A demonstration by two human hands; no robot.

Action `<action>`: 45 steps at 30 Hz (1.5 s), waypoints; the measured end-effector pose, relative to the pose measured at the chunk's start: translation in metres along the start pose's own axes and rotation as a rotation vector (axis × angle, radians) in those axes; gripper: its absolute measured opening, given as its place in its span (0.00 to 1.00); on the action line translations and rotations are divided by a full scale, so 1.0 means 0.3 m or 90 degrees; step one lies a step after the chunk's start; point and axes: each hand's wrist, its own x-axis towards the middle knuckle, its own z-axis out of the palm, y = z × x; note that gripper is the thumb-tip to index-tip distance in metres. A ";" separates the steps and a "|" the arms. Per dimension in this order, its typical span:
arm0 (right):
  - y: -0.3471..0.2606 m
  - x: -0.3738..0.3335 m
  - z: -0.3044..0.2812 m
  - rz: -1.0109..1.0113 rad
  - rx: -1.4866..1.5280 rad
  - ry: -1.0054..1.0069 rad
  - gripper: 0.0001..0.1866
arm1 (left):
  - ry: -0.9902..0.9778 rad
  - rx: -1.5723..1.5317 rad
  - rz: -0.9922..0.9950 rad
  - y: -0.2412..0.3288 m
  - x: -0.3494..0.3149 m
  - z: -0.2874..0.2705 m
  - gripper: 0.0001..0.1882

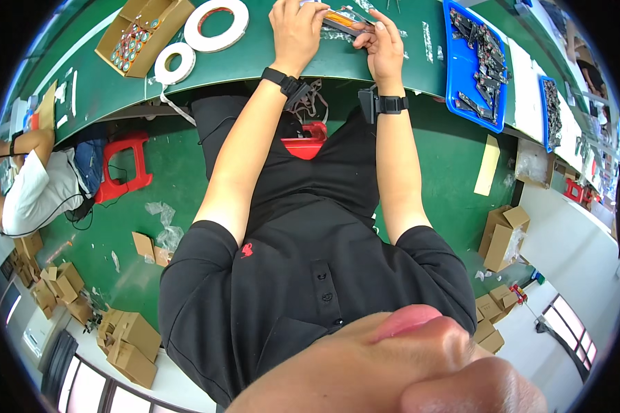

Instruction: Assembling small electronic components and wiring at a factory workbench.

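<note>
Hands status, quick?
Left hand: curled at left end of dark-and-orange part; grip can't be told.
Right hand: half-curled at its right end; grip can't be told.

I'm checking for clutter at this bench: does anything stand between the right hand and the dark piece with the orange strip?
Nothing visible does: the right hand is at the right end of the dark piece. A clear strip lies farther right, out of the way.

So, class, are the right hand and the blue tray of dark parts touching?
Apart: the head view plainly shows green tabletop between the right hand and the blue tray, off to its right.
</note>
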 end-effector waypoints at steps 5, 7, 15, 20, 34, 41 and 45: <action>-0.016 -0.020 0.051 -0.040 -0.214 0.018 0.19 | -0.010 0.034 0.028 0.013 -0.005 -0.011 0.06; -0.024 -0.025 0.067 -0.046 -0.254 0.006 0.19 | 0.007 0.026 0.022 0.017 -0.001 -0.015 0.05; -0.032 -0.037 0.076 -0.023 -0.266 0.011 0.20 | 0.031 0.009 -0.030 0.020 -0.003 -0.013 0.06; -0.026 -0.042 0.073 -0.016 -0.328 -0.002 0.20 | 0.031 -0.003 -0.050 0.014 -0.010 -0.009 0.07; -0.030 -0.050 0.092 -0.007 -0.360 0.003 0.20 | 0.038 0.062 0.035 0.014 -0.004 -0.009 0.07; -0.029 -0.059 0.111 -0.158 -0.506 -0.003 0.20 | 0.022 0.080 0.035 0.015 -0.003 -0.010 0.07; -0.020 -0.061 0.081 -0.089 -0.464 -0.007 0.19 | 0.021 0.083 0.042 0.012 -0.002 -0.005 0.07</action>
